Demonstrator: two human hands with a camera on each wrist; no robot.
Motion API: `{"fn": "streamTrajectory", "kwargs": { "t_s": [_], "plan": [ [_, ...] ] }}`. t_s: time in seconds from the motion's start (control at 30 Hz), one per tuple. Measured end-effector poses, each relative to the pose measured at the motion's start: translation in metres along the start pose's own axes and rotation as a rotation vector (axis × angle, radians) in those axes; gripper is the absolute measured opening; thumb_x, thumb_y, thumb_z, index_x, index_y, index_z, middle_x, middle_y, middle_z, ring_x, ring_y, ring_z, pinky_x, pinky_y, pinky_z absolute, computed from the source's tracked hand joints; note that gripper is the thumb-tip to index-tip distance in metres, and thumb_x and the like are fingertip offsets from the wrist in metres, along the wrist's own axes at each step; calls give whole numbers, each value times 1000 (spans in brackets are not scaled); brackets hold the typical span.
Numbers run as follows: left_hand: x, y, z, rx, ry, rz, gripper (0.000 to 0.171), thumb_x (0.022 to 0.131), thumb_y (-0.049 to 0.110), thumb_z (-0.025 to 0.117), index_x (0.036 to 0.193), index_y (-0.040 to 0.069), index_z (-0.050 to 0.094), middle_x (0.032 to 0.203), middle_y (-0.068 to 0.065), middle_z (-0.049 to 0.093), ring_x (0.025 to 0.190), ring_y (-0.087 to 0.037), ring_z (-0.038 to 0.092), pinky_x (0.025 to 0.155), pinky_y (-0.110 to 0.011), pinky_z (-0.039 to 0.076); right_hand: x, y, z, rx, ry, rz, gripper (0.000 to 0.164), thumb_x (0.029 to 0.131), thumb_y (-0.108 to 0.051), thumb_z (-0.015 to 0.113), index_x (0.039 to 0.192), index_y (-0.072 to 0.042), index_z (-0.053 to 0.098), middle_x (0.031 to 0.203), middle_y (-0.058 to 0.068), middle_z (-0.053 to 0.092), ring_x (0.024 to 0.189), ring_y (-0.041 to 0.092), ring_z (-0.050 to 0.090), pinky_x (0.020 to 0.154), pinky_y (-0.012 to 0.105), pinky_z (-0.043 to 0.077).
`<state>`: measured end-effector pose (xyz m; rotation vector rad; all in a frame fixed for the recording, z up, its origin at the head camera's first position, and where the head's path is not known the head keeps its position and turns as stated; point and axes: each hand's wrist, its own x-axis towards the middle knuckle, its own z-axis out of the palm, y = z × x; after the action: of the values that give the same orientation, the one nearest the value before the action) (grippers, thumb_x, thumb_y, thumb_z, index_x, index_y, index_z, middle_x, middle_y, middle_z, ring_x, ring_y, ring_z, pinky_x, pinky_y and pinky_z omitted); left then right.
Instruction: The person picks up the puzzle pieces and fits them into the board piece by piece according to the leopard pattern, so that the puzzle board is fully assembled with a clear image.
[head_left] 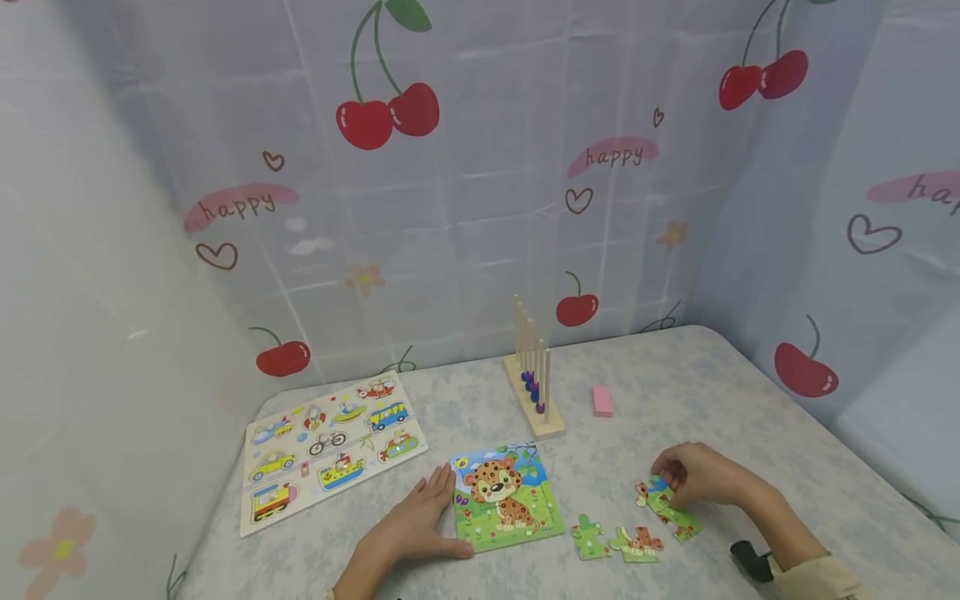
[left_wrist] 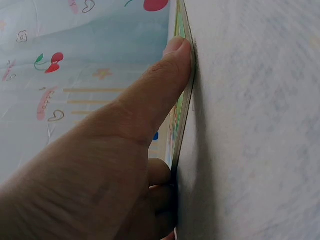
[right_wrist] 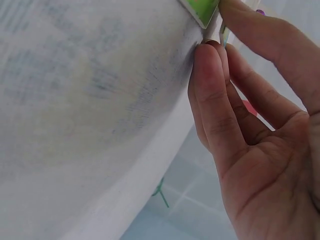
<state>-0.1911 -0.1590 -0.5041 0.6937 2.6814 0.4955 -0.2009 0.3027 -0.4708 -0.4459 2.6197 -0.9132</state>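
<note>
A square leopard puzzle board [head_left: 517,537] lies flat on the table. My left hand [head_left: 412,525] rests against it, fingers extended along its left edge and thumb at the near left corner; in the left wrist view the thumb [left_wrist: 175,65] presses the board's rim. Off to the right, my right hand [head_left: 701,477] pinches a jigsaw piece [head_left: 659,495] between thumb and fingertips, partly hidden by the fingers. Just below it lies a green piece [head_left: 686,527]. Between board and hand are another green piece [head_left: 589,540] and a piece with leopard spots [head_left: 641,546].
A vehicle peg puzzle [head_left: 330,483] lies at the left. Behind the leopard board stands a wooden rack of upright pegs [head_left: 551,429] with blue and purple beads. A pink block [head_left: 602,401] sits right of it. A cherry-print curtain [head_left: 465,208] encloses the table.
</note>
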Motion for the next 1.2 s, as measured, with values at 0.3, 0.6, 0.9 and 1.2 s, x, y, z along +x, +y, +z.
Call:
{"fn": "streamTrajectory", "kwargs": {
  "t_s": [0.3,0.6,0.9,1.2],
  "plan": [
    [1,-1,0,-2,0,3,120,72,75,65,155,1,19,164,-15,11,152,-32,13,123,-53,16,3,-4,-1,-12,23,-42,39,68,-14,87,100,-1,69,79,-1,62,70,5,54,59,21,50],
    [0,-2,2,12,1,6,121,72,76,65,155,1,18,164,-16,11,152,-32,13,123,-53,17,19,-24,9,-34,48,-96,39,72,-17,85,104,0,69,80,-3,63,70,2,54,60,21,50],
    [0,-2,1,11,4,9,121,72,76,65,155,1,19,164,-16,11,152,-32,13,123,-53,16,46,-67,27,-86,101,-139,35,72,-16,85,101,-3,70,75,-6,59,67,4,51,57,19,46],
    [0,-2,1,2,9,10,120,72,75,65,155,1,19,164,-16,12,152,-32,13,123,-53,16,69,-108,49,-91,82,-283,35,73,-14,84,101,2,71,74,-5,62,66,0,51,58,18,47]
  ]
}}
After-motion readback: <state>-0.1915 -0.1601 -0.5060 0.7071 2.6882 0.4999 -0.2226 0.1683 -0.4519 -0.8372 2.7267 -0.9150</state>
